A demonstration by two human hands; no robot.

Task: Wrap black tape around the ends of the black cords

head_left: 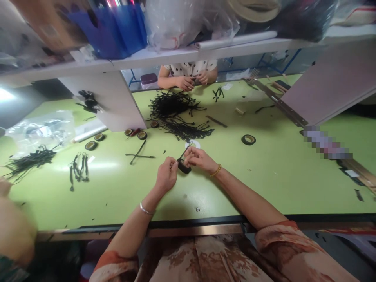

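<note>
My left hand is closed in a pinch on the lower end of a thin black cable. The cable slants up and right, ending in a small loop. Facing it, my right hand has its fingers curled beside the cable, fingertips on a roll of black tape. That roll hangs between my hands, just over the green table; part of it is hidden by my fingers. A white ring lies behind my right hand. Beyond it sits a pile of black cables, with a looser bunch in front.
More tape rolls lie left and right. Several cables and a crossed pair rest at left. A loaded shelf spans overhead, with upright panels. A co-worker's hands work opposite; another person's arm is at left.
</note>
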